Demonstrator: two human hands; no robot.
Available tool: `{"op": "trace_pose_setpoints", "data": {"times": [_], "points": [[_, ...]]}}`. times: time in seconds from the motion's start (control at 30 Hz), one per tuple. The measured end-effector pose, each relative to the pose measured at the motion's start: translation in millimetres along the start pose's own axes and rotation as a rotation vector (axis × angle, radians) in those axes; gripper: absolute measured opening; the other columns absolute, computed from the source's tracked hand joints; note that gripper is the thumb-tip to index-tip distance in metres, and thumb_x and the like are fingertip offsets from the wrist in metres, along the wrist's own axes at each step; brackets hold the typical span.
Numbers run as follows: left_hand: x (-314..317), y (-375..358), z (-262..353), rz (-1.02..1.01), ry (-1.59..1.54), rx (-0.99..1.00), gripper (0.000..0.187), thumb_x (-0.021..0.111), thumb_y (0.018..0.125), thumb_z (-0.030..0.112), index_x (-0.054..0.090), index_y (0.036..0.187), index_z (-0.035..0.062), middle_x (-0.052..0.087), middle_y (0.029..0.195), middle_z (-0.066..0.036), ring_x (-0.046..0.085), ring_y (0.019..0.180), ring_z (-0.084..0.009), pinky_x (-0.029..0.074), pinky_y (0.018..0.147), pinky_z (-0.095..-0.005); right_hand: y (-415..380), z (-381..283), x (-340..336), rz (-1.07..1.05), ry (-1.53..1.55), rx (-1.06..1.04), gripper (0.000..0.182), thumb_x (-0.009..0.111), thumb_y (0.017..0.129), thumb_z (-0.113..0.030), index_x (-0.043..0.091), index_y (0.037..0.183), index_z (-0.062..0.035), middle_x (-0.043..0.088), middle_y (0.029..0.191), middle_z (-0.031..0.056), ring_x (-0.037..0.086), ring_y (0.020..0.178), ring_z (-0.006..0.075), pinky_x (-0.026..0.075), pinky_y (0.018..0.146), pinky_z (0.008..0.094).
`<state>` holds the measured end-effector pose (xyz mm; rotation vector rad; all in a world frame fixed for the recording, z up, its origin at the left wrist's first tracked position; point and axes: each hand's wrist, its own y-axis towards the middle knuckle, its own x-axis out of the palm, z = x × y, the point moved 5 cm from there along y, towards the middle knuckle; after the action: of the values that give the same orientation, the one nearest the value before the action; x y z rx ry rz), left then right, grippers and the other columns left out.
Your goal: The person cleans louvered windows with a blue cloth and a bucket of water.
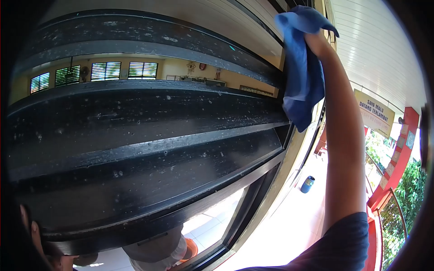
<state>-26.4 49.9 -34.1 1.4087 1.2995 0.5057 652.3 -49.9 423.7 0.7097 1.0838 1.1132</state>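
**Blue cloth, raised in your right hand at the end of the slats**

- Louvre slats, at least 3, long, black and glossy, speckled white [135,106]: broad faces crossing most of your view. The gaps between them and their hard edges could snag a loose fold.
- Window frame, 1, upright, cream-coloured [276,196]: just beside the slat ends, a likely catch point for the hanging part.
- Sign, 1, yellow, rectangular, lettered [374,112]: hung beyond your arm, well apart from your reach.
- Cloth, 1, soft blue fabric [300,74]: up at the right ends of the slats, its tail hanging in limp folds. Expect it to be light, floppy and hard to damage. Take it by the bunched upper part; a flatter fold under your palm should give better control than a loose corner.
- Bin, 1, dark blue, cylindrical [307,184]: on the walkway floor, out of your way.
- Bucket, 1, orange, partly hidden [191,249]: low, seen past the lower slat.
- Right hand, 1 [317,44]: closed on the bunched cloth, slightly blurred.
- Left hand, 1 [36,234]: fingers at the lower slat's left end; you cannot tell how wide its grip is.
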Motion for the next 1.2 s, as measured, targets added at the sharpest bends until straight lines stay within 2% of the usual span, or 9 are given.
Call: {"op": "trace_pose_setpoints", "data": {"times": [0.1,0.17,0.43,0.93,1.2], "points": [[-6.8,2.3,1.6,-0.052,0.059,-0.003,0.086,0.057,0.093,0.061,0.039,0.145,-0.0053,0.036,0.154,-0.033,0.032,0.145,-0.0477,0.029,0.117,-0.0583,13.9,-9.2,12.8,-0.087,0.111,0.277,0.061,0.047,0.102,-0.05,0.047,0.148,-0.0099,0.056,0.142,0.0168,0.056,0.129,0.0263,0.044,0.106,0.0373],[-10.3,4.4,1.0,-0.075,0.09,0.003,0.086,0.056,0.094,0.061,0.039,0.145,-0.0054,0.037,0.153,-0.033,0.032,0.146,-0.0475,0.028,0.118,-0.0582,20.7,-28.3,18.2,-0.111,0.069,0.367,0.06,0.047,0.102,-0.05,0.048,0.147,-0.0098,0.057,0.141,0.0168,0.057,0.129,0.0263,0.044,0.105,0.0375],[-17.8,5.4,-8.2,-0.084,0.166,-0.007,0.085,0.056,0.093,0.061,0.04,0.145,-0.0039,0.039,0.153,-0.031,0.032,0.145,-0.0473,0.026,0.119,-0.0586,47.5,-80.3,29.4,-0.111,0.012,0.415,0.059,0.047,0.101,-0.051,0.051,0.143,-0.0095,0.059,0.138,0.0165,0.058,0.125,0.0263,0.045,0.103,0.0386],[-19.8,-3.3,-14.5,0.02,0.209,-0.015,0.085,0.059,0.089,0.065,0.045,0.143,0.0007,0.043,0.152,-0.027,0.036,0.144,-0.0464,0.025,0.119,-0.0597,32.1,-75.8,20.2,-0.104,0.089,0.446,0.058,0.047,0.099,-0.053,0.058,0.136,-0.0089,0.062,0.132,0.016,0.06,0.119,0.0264,0.046,0.099,0.0406],[-19.6,-3.7,-19.8,0.0,0.191,-0.014,0.085,0.06,0.087,0.066,0.047,0.142,0.0031,0.046,0.151,-0.024,0.038,0.143,-0.0459,0.024,0.119,-0.0604,32.5,-90.7,18.7,-0.109,0.083,0.435,0.058,0.047,0.099,-0.054,0.062,0.133,-0.0085,0.064,0.129,0.0158,0.062,0.115,0.0264,0.047,0.097,0.0417]]}}
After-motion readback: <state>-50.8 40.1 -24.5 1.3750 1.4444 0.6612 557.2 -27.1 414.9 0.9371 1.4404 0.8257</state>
